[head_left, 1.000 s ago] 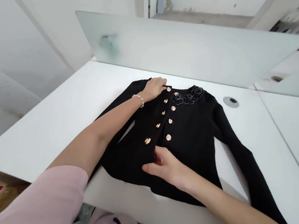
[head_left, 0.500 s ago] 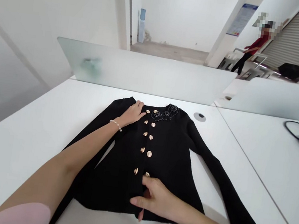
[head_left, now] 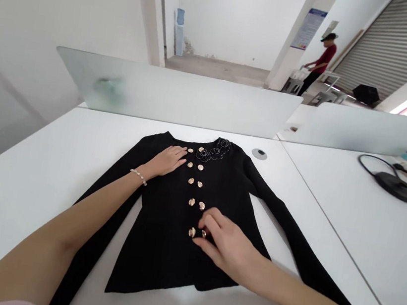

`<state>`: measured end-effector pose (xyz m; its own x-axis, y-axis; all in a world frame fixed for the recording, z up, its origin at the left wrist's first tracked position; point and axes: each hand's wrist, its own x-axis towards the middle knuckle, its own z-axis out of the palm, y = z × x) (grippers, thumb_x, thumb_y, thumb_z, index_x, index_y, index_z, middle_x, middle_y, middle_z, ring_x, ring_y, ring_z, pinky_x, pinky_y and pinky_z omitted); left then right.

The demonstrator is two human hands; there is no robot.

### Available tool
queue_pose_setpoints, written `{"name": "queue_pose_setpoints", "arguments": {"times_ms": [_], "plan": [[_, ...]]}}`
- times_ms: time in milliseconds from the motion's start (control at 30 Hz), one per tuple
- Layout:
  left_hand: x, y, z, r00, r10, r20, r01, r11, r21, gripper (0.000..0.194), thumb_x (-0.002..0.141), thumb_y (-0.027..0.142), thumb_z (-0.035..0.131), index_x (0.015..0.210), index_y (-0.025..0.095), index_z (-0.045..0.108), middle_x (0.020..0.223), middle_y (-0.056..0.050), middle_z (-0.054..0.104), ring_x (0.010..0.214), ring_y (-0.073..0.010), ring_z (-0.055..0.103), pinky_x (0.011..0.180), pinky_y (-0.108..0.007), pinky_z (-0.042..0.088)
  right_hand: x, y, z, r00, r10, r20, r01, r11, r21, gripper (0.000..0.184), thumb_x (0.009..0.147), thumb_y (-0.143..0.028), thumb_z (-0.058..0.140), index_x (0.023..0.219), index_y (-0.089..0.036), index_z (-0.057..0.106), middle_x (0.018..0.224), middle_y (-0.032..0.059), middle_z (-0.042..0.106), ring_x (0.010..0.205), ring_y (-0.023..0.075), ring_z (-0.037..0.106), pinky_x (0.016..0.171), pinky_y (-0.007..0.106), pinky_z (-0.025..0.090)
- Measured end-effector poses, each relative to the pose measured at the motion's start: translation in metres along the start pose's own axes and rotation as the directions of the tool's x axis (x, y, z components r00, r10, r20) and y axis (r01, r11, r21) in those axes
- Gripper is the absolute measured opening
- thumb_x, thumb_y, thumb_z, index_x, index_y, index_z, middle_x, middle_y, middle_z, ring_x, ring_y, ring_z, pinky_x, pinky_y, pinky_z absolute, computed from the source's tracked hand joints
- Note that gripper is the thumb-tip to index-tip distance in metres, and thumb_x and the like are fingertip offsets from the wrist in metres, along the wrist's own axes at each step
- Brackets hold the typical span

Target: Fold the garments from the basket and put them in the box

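A black long-sleeved jacket [head_left: 160, 252] lies front up on the white table, its sleeves spread to the sides. Two columns of gold buttons [head_left: 191, 202] run down its front, and black flower trims with pale edges [head_left: 216, 150] sit at the right of the neckline. My left hand [head_left: 167, 160], with a beaded bracelet at the wrist, rests flat on the upper chest beside the top buttons, fingers stretched out. Over the lowest buttons, my right hand [head_left: 224, 238] is curled with thumb and forefinger apart; a gold button shows in the gap between them.
A frosted partition [head_left: 188, 98] borders the far edge of the white table [head_left: 28, 169]. A cable hole cover [head_left: 259, 154] sits beyond the right shoulder. To the right lies a black device with a looped cord [head_left: 399, 187]. A person in red [head_left: 324, 58] stands in the background.
My right hand has moved up from the bottom of the front opening to the lowest buttons. The hem's front edges have shifted. My left hand stays on the chest, and the view has turned slightly right.
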<state>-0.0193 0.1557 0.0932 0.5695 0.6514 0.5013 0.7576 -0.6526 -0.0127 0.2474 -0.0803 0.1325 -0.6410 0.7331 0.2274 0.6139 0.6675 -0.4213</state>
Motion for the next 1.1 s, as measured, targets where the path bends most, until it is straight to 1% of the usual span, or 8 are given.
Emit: {"name": "queue_pose_setpoints", "arguments": {"times_ms": [67, 167, 233, 400, 533, 700, 900, 1100], "plan": [[-0.001, -0.001, 0.002, 1.0, 0.003, -0.001, -0.003, 1.0, 0.026, 0.051, 0.104, 0.039, 0.033, 0.139, 0.008, 0.056, 0.15, -0.018, 0.052, 0.139, -0.0304, 0.047, 0.12, -0.05, 0.035, 0.015, -0.011, 0.006, 0.977, -0.201, -0.067, 0.187, 0.967, -0.173, 0.018, 0.098, -0.029, 0.06, 0.109, -0.014, 0.059, 0.116, 0.0123, 0.06, 0.102, 0.0206, 0.061, 0.091, 0.036, 0.052], [-0.003, -0.003, 0.003, 1.0, 0.023, 0.018, -0.023, 0.999, 0.042, 0.053, 0.104, 0.04, 0.031, 0.141, 0.011, 0.055, 0.152, -0.016, 0.051, 0.139, -0.0298, 0.048, 0.12, -0.051, 0.035, 0.038, -0.017, 0.035, 0.904, -0.423, 0.059, 0.423, 0.867, -0.262, 0.035, 0.101, -0.038, 0.056, 0.121, -0.01, 0.059, 0.135, 0.0177, 0.054, 0.126, 0.024, 0.051, 0.104, 0.038, 0.047], [-0.003, -0.004, 0.001, 0.999, 0.044, 0.028, -0.045, 0.998, 0.046, 0.054, 0.104, 0.041, 0.028, 0.142, 0.013, 0.055, 0.152, -0.014, 0.051, 0.14, -0.0291, 0.049, 0.12, -0.05, 0.036, 0.048, -0.014, 0.061, 0.872, -0.466, 0.149, 0.488, 0.809, -0.328, 0.045, 0.103, -0.045, 0.05, 0.13, -0.01, 0.058, 0.143, 0.0182, 0.049, 0.135, 0.0267, 0.045, 0.107, 0.043, 0.045], [-0.005, -0.01, 0.002, 0.995, 0.091, 0.032, -0.092, 0.995, 0.041, 0.057, 0.102, 0.042, 0.026, 0.137, 0.012, 0.059, 0.148, -0.016, 0.055, 0.139, -0.0282, 0.05, 0.121, -0.046, 0.037, 0.047, 0.001, 0.106, 0.851, -0.5, 0.163, 0.498, 0.666, -0.555, 0.053, 0.108, -0.051, 0.031, 0.145, -0.021, 0.055, 0.149, 0.0135, 0.048, 0.139, 0.0254, 0.044, 0.11, 0.047, 0.042], [-0.005, -0.027, 0.012, 0.994, 0.094, 0.062, -0.096, 0.995, 0.026, 0.052, 0.101, 0.042, 0.027, 0.144, 0.025, 0.051, 0.153, -0.006, 0.053, 0.142, -0.0223, 0.048, 0.122, -0.043, 0.036, 0.037, 0.001, 0.106, 0.841, -0.512, 0.173, 0.478, 0.555, -0.681, 0.043, 0.107, -0.048, 0.038, 0.146, -0.038, 0.053, 0.151, 0.0058, 0.049, 0.14, 0.0192, 0.044, 0.11, 0.04, 0.043], [-0.003, -0.039, 0.017, 0.993, 0.075, 0.096, -0.077, 0.997, 0.012, 0.06, 0.099, 0.047, 0.025, 0.155, 0.029, 0.037, 0.156, -0.005, 0.047, 0.145, -0.0238, 0.046, 0.122, -0.046, 0.035, 0.034, -0.005, 0.097, 0.846, -0.49, 0.207, 0.463, 0.485, -0.742, 0.041, 0.108, -0.044, 0.038, 0.147, -0.046, 0.051, 0.151, 0.0019, 0.05, 0.142, 0.0192, 0.044, 0.112, 0.038, 0.043], [-0.029, 0.0, 0.016, 0.99, -0.075, 0.123, 0.072, 0.997, 0.028, 0.063, 0.1, 0.052, 0.021, 0.156, 0.055, -0.008, 0.164, 0.007, 0.028, 0.15, -0.0254, 0.036, 0.117, -0.066, 0.034, 0.036, -0.005, 0.1, 0.842, -0.504, 0.193, 0.451, 0.46, -0.765, 0.048, 0.11, -0.031, 0.024, 0.146, -0.048, 0.051, 0.149, -0.0009, 0.053, 0.139, 0.0158, 0.047, 0.11, 0.035, 0.044], [-0.05, 0.031, 0.021, 0.994, -0.017, 0.107, 0.02, 1.0, -0.021, 0.061, 0.099, 0.052, 0.022, 0.151, 0.064, -0.009, 0.165, 0.016, 0.019, 0.151, -0.0256, 0.034, 0.118, -0.069, 0.029, 0.036, -0.005, 0.105, 0.848, -0.497, 0.183, 0.43, 0.443, -0.787, 0.046, 0.11, -0.032, 0.029, 0.148, -0.048, 0.048, 0.152, 0.0009, 0.049, 0.143, 0.02, 0.044, 0.112, 0.041, 0.043]]}}
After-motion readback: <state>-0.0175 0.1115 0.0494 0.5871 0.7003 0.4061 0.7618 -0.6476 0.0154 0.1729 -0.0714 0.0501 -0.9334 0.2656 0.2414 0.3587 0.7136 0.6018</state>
